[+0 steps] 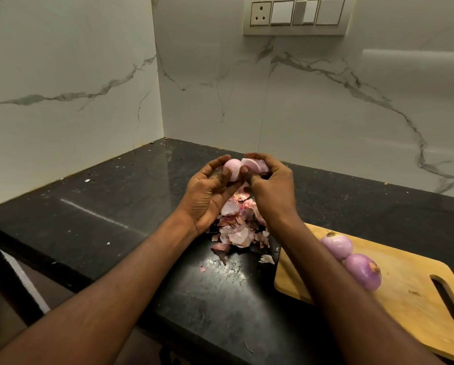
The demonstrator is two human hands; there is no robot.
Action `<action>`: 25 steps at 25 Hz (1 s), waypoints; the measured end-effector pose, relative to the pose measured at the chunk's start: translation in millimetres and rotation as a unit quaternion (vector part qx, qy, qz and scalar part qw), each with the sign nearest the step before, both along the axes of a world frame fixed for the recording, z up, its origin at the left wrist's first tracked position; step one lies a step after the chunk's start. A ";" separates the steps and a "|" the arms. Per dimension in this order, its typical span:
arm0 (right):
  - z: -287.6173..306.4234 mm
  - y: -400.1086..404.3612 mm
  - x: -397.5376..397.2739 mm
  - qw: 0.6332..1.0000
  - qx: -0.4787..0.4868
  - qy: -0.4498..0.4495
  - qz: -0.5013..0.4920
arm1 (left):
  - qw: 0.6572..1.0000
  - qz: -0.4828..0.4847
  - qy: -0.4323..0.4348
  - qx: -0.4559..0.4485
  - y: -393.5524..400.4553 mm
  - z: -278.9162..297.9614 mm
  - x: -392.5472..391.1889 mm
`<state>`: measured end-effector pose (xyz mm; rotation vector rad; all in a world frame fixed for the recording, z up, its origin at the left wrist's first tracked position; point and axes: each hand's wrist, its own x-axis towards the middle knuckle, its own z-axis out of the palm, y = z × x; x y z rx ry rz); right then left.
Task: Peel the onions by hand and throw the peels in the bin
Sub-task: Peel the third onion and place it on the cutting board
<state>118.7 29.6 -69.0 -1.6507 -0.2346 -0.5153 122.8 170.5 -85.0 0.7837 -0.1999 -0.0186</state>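
Both hands hold work above the counter. Left hand, palm up, fingers curled round a pale pink onion held at the fingertips. Right hand just right of it, thumb and fingers pinching a loosened layer of peel that stands partly away from the onion. The two hands touch at the thumbs.

Head view, near to far:
- Dark speckled stone counter fills the lower scene, with small flecks of skin scattered on it.
- Pile of onion peels, pink and papery, lies on the counter directly under the hands; a few stray pieces lie just near of the pile.
- Wooden cutting board with a slot handle sits to the right of the pile, partly behind the right forearm.
- Two peeled onions rest on the board, touching each other, one nearer than the other, both beside the right forearm.
- White marble-patterned wall forms a corner behind the counter.
- Switch panel with one socket is mounted high on the far wall, right of the corner.

No bin falls within this view.
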 end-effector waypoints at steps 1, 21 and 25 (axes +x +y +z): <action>0.8 -0.6 0.3 1.000 0.000 0.006 0.014 | 1.000 0.005 0.004 0.000 1.1 -0.6 0.4; 4.2 -2.0 -7.2 0.990 -0.119 -0.046 -0.057 | 1.000 -0.011 0.000 0.020 1.6 0.1 -3.9; 6.9 -11.6 -4.1 0.987 -0.152 -0.041 -0.027 | 0.998 -0.047 -0.024 0.042 1.3 1.1 -6.5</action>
